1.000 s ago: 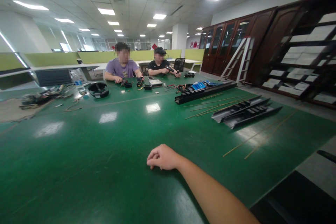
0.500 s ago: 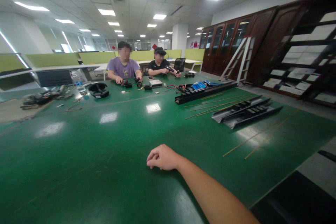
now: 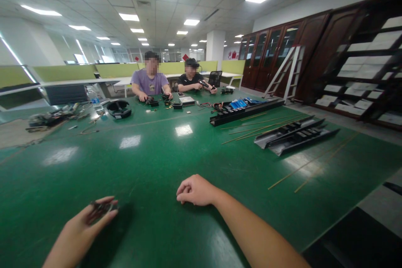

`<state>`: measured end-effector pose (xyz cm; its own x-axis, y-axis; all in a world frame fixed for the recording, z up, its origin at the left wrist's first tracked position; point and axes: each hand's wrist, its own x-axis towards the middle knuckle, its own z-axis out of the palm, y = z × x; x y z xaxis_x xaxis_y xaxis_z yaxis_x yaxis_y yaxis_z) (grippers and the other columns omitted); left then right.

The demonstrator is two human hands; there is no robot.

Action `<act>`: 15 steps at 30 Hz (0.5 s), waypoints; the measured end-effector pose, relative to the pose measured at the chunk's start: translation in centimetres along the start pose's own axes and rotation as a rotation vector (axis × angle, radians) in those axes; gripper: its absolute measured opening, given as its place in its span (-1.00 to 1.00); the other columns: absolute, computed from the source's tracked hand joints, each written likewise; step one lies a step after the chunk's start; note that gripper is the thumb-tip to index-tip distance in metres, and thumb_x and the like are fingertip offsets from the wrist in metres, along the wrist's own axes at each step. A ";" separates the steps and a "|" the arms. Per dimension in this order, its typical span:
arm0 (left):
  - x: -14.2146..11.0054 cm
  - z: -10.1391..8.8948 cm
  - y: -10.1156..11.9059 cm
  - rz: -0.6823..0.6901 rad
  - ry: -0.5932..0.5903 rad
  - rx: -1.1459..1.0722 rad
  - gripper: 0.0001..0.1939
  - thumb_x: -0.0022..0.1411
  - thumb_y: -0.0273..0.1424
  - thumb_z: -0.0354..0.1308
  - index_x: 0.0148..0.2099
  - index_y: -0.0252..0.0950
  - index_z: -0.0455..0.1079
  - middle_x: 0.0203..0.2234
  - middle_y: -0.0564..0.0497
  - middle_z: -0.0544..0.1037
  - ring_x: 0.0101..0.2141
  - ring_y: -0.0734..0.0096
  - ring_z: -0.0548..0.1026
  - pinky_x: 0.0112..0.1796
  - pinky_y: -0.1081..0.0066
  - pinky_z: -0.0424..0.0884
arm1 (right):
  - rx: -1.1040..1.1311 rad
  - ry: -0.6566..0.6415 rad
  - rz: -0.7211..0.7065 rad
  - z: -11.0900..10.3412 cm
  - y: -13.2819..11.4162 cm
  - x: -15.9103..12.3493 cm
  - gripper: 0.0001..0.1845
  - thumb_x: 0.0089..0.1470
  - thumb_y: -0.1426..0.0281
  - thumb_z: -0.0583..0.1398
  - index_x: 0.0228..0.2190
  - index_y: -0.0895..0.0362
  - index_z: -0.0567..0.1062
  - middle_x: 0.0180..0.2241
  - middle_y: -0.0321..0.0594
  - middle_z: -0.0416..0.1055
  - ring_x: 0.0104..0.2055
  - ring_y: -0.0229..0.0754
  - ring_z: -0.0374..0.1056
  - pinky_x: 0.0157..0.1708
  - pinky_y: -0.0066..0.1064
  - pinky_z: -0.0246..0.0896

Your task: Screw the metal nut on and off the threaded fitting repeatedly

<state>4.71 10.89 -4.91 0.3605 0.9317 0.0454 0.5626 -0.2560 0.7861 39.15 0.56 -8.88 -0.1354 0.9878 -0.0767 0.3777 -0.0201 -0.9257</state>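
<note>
At the lower left, my left hand [image 3: 89, 222] is above the green table [image 3: 150, 163], with thumb and fingers closed around a small dark object [image 3: 102, 208]. That object looks blurred and partly metallic, and its kind cannot be made out. My right hand [image 3: 195, 190] rests on the tabletop near the middle, its fingers curled in toward the thumb. Nothing shows in it, and it touches only the green surface.
Long black metal channels [image 3: 301, 136] and thin yellowish rods [image 3: 282, 182] lie on the right. Farther back are a black headset [image 3: 118, 109] and a tangle of cables [image 3: 47, 119]. Two people [image 3: 150, 79] sit across the table, handling small dark parts. A stepladder [image 3: 285, 73] stands beyond.
My left hand has come into view from the lower left with the small dark object in it. My right hand stays in place on the table.
</note>
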 end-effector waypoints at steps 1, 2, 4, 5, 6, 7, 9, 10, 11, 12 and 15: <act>0.8 1.2 1.1 -0.008 -0.094 -0.085 -0.24 -0.08 0.18 0.28 0.01 -0.26 0.40 -0.13 -0.11 0.61 -0.09 0.02 0.56 -0.02 0.11 0.51 | 0.003 -0.002 -0.005 -0.1 0.1 0.0 -0.75 -0.01 0.31 0.31 -0.28 0.19 0.61 -0.43 -0.21 0.57 -0.58 -0.36 0.33 -0.51 -0.56 0.20; 1.5 2.6 2.4 0.004 -0.177 -0.110 -0.28 -0.04 0.12 0.29 0.03 -0.28 0.39 -0.09 -0.13 0.59 -0.05 0.04 0.54 0.05 0.10 0.46 | 0.004 0.002 -0.010 -0.2 0.2 0.0 -0.75 -0.01 0.31 0.31 -0.28 0.20 0.61 -0.44 -0.21 0.56 -0.58 -0.35 0.33 -0.51 -0.56 0.20; 2.6 5.4 5.0 0.057 -0.241 -0.113 -0.33 0.02 -0.03 0.32 0.09 -0.30 0.35 -0.08 -0.13 0.58 -0.04 0.07 0.53 0.12 0.08 0.37 | -0.007 0.032 -0.022 -0.5 0.5 0.2 -0.75 0.00 0.31 0.31 -0.28 0.20 0.60 -0.45 -0.21 0.56 -0.57 -0.35 0.33 -0.50 -0.55 0.20; 3.0 6.8 6.0 0.078 -0.244 -0.129 -0.29 0.00 -0.10 0.34 0.14 -0.30 0.30 -0.10 -0.12 0.59 -0.05 0.09 0.54 0.12 0.08 0.36 | -0.024 0.058 -0.027 -0.6 0.7 0.2 -0.75 0.00 0.31 0.31 -0.28 0.20 0.60 -0.46 -0.21 0.55 -0.56 -0.34 0.33 -0.49 -0.54 0.21; 3.3 8.0 6.8 0.090 -0.247 -0.140 -0.28 -0.02 -0.16 0.36 0.16 -0.30 0.28 -0.13 -0.11 0.60 -0.06 0.10 0.55 0.12 0.08 0.37 | -0.047 0.086 -0.031 -0.7 0.9 0.3 -0.74 -0.01 0.32 0.31 -0.27 0.20 0.60 -0.46 -0.22 0.55 -0.54 -0.33 0.34 -0.48 -0.54 0.21; 3.5 9.1 7.4 0.096 -0.251 -0.155 -0.29 -0.02 -0.20 0.36 0.15 -0.31 0.28 -0.15 -0.10 0.61 -0.08 0.10 0.56 0.09 0.09 0.40 | -0.073 0.115 -0.036 -0.9 1.0 0.4 -0.74 -0.01 0.32 0.31 -0.26 0.20 0.59 -0.46 -0.22 0.55 -0.52 -0.32 0.36 -0.47 -0.53 0.22; 3.8 10.7 7.7 0.103 -0.262 -0.179 -0.39 -0.01 -0.23 0.35 0.08 -0.33 0.35 -0.15 -0.11 0.61 -0.11 0.12 0.57 0.03 0.15 0.46 | -0.131 0.169 -0.060 -1.1 1.1 0.4 -0.73 -0.02 0.35 0.31 -0.23 0.18 0.58 -0.43 -0.23 0.55 -0.48 -0.30 0.38 -0.45 -0.53 0.21; 3.9 11.3 7.5 0.107 -0.269 -0.188 -0.45 0.01 -0.23 0.34 0.03 -0.33 0.40 -0.14 -0.12 0.60 -0.12 0.13 0.57 0.00 0.17 0.48 | -0.159 0.192 -0.080 -1.1 1.0 0.3 -0.70 -0.03 0.36 0.32 -0.20 0.16 0.57 -0.40 -0.24 0.56 -0.47 -0.30 0.38 -0.43 -0.52 0.21; 3.9 11.7 7.2 0.111 -0.274 -0.194 -0.50 0.02 -0.23 0.32 0.00 -0.33 0.43 -0.12 -0.12 0.59 -0.12 0.13 0.57 0.00 0.18 0.48 | -0.185 0.212 -0.102 -1.1 0.9 0.3 -0.67 -0.04 0.37 0.32 -0.17 0.14 0.56 -0.36 -0.25 0.56 -0.46 -0.31 0.38 -0.42 -0.52 0.21; 4.0 11.9 6.8 0.126 -0.274 -0.186 -0.54 0.04 -0.22 0.32 -0.02 -0.31 0.46 -0.10 -0.11 0.58 -0.11 0.13 0.56 0.02 0.17 0.47 | -0.207 0.225 -0.126 -1.1 0.7 0.2 -0.62 -0.05 0.37 0.32 -0.12 0.11 0.54 -0.31 -0.26 0.56 -0.46 -0.32 0.38 -0.40 -0.51 0.22; 3.9 12.1 5.7 0.277 -0.229 -0.083 -0.60 0.14 -0.20 0.27 0.02 -0.19 0.49 -0.10 -0.08 0.56 -0.07 0.12 0.51 0.05 0.10 0.42 | -0.242 0.228 -0.158 -0.8 0.0 0.0 -0.47 -0.09 0.35 0.35 -0.02 0.05 0.47 -0.20 -0.27 0.54 -0.48 -0.33 0.37 -0.38 -0.49 0.23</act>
<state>18.36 9.96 -7.72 0.6536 0.7453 0.1318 0.3610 -0.4601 0.8112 39.86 0.70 -8.61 -0.0118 0.9854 0.1699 0.5778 0.1454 -0.8031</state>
